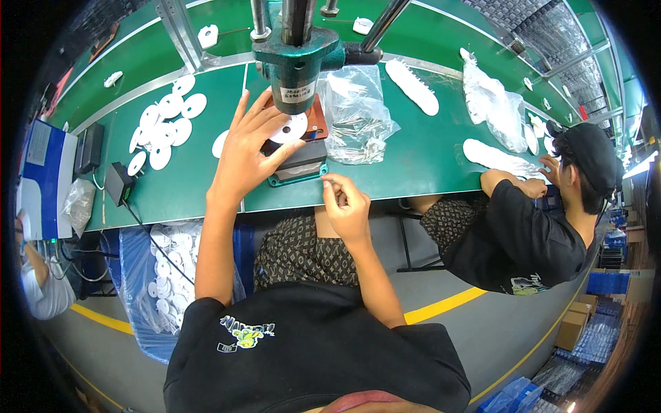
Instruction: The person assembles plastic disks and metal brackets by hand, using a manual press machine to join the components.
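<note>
A green bench press (297,76) stands before me, its ram pointing down over a white disc (292,128) with a hole in its middle. The disc rests on a brown and dark grey block on the press base (297,180). My left hand (253,141) reaches over the block's left side, fingers spread, with thumb and fingertips around the disc's left edge; whether they touch it I cannot tell. Close to the base's near right corner, my right hand (348,210) has thumb and forefinger pinched together. Anything between those fingertips is too small to make out.
Loose white discs (162,131) lie at the left of the green table. A clear bag of thin white parts (354,120) sits right of the press. Below the table edge stands a blue-lined bin of discs (169,275). At right, a co-worker (530,220) handles white parts.
</note>
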Demonstrator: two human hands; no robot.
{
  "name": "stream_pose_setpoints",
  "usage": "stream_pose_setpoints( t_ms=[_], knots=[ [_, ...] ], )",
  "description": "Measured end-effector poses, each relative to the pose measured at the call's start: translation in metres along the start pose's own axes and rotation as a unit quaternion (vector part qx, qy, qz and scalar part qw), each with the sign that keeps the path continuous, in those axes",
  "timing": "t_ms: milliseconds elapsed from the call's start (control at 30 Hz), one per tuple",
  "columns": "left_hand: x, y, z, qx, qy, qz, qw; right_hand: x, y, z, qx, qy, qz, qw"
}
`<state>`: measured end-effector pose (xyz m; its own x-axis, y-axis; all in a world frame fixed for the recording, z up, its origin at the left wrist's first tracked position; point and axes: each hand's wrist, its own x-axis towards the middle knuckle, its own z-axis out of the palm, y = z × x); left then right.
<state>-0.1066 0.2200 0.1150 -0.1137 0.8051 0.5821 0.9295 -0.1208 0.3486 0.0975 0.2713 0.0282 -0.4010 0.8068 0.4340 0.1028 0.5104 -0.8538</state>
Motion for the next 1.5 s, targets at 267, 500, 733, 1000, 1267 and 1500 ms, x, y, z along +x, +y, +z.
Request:
stream_pose_setpoints(
  t_ms=[267, 500, 733, 1000, 1267, 1500],
  knots=[
    [0.017, -0.005, 0.009, -0.009, -0.028, 0.013, 0.999, 0.036, -0.022, -0.005, 0.104, 0.009, -0.007, 0.995],
    [0.012, 0.005, 0.016, -0.059, 0.019, -0.007, 0.998, 0.208, -0.170, -0.051, 0.119, 0.240, -0.402, 0.876],
    [0.004, -0.011, 0.011, -0.105, 0.009, -0.050, 0.993, 0.229, -0.197, -0.080, 0.277, 0.016, -0.284, 0.918],
    [0.009, -0.008, 0.032, -0.114, 0.036, -0.016, 0.993, 0.047, -0.095, -0.066, 0.366, 0.121, -0.310, 0.869],
    [-0.010, 0.002, 0.031, 0.025, 0.144, 0.019, 0.989, 0.179, -0.178, -0.061, 0.295, 0.023, -0.334, 0.895],
    [-0.090, 0.059, 0.024, -0.486, 0.213, -0.246, 0.811, 0.052, -0.065, -0.027, -0.046, -0.032, -0.322, 0.945]
  ],
)
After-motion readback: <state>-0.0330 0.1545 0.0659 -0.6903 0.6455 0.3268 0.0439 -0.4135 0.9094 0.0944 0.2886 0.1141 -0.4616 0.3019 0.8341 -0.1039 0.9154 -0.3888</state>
